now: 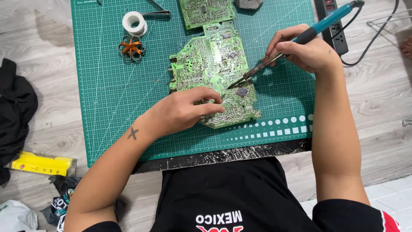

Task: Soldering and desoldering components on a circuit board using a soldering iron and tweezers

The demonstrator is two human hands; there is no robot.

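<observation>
While the left hand (182, 112) pressed flat on the green circuit board's (214, 73) six o'clock edge, fingers loosely curled and gripping nothing, the right hand (307, 51) grasped a blue-handled soldering iron (279, 53), its tip touching the board centre. The board lay mid-mat on the green cutting mat (116, 94); a tape roll (134, 22) sat at ten o'clock.

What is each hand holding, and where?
Right hand grips a soldering iron by its handle; left hand presses on the green circuit board.
</observation>
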